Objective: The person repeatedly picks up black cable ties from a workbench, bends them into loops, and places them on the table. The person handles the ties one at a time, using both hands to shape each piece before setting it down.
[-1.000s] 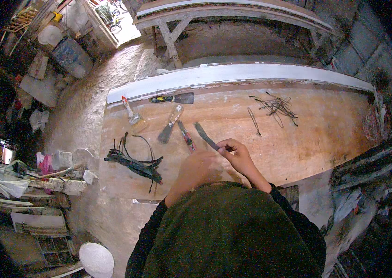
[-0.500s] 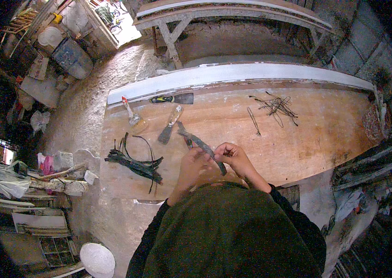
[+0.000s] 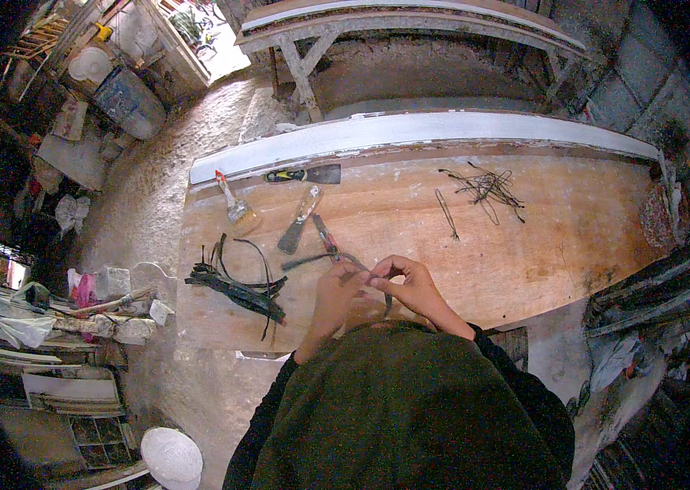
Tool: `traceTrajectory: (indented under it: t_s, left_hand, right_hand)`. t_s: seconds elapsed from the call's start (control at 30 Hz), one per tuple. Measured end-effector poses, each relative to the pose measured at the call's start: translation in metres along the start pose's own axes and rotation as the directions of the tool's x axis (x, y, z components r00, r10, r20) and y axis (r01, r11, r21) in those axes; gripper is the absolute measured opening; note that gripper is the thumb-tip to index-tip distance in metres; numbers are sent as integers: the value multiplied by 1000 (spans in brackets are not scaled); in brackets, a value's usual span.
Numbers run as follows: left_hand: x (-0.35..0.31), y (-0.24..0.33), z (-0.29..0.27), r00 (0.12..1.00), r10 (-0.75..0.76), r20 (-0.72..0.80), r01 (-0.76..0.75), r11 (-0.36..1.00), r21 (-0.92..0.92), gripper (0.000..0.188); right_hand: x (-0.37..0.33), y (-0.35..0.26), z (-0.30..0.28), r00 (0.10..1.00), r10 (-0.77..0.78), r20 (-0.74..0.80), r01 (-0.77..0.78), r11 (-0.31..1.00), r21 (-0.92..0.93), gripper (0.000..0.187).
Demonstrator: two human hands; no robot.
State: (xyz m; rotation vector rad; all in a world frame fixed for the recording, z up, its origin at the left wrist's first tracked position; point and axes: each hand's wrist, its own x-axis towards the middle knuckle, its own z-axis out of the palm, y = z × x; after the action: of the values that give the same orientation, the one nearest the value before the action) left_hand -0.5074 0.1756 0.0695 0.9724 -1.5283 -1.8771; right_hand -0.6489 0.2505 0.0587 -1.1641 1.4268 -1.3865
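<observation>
The tabletop [image 3: 574, 245] is a bare wooden board; its far edge is bounded by a long white rail [image 3: 410, 135], its near edge runs just in front of the person's body, and its left edge drops to the rough concrete floor [image 3: 141, 220]; the widest open surface lies right of the hands, between them and the loose tangle of dark wire [image 3: 488, 186] near the far right.

Both hands work close together above the near edge; the left hand [image 3: 335, 294] is closed around the handles of the pliers [image 3: 330, 245], whose red-marked head points away toward the far rail; the right hand [image 3: 410, 286] pinches a thin dark strip [image 3: 387, 304] between its fingertips, touching the left hand; the strip's end hangs down below the fingers.

Left of the hands lies a bundle of black strips [image 3: 239, 287], near but apart; beyond it rest a paintbrush [image 3: 237, 208], a putty knife [image 3: 300, 220] and a black-and-yellow scraper [image 3: 304, 174] just beside the rail; a single bent wire [image 3: 446, 214] lies between the hands and the tangle.

Compared with half a second ago, the pliers have swung from a diagonal over the knuckles to point more steeply away; the hands remain at the same spot; the tools on the board have not shifted.
</observation>
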Motion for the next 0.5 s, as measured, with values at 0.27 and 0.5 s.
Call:
traceTrajectory:
  t_s: [0.27, 0.5]
  left_hand:
    - [-1, -3, -3, 999, -50, 10, 49, 997, 54, 17]
    - [-2, -8, -3, 998, -50, 38, 49, 998, 28, 19]
  right_hand:
    - [-1, -5, -1, 999, 46, 28, -46, 999, 16, 14]
    - [-1, -4, -1, 995, 84, 45, -88, 992, 86, 7]
